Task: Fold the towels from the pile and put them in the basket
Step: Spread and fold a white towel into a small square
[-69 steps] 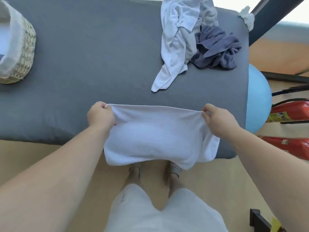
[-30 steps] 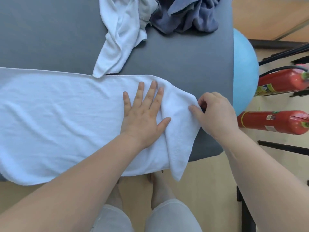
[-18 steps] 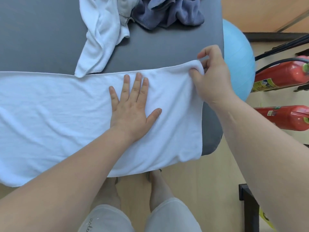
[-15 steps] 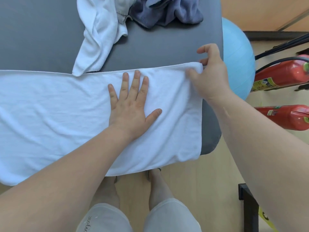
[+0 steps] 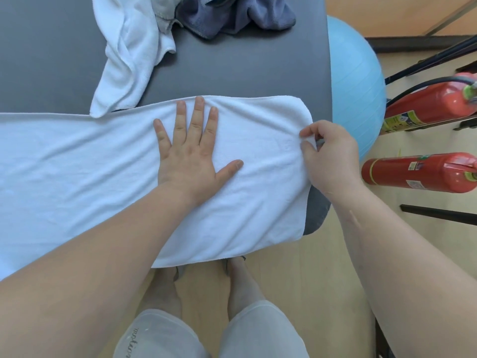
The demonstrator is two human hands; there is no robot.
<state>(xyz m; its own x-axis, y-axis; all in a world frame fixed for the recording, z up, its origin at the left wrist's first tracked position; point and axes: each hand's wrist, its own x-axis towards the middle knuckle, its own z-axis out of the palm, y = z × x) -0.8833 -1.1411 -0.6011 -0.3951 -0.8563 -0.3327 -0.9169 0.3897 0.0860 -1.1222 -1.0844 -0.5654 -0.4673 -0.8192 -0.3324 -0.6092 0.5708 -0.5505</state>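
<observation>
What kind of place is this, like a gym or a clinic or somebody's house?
Probably a physio or exercise room, though I can't be sure. A grey padded table stands on a wooden floor, a big blue exercise ball sits beside its end, and two red fire extinguishers are nearby.

Head-worn view, steeply downward, close.
</observation>
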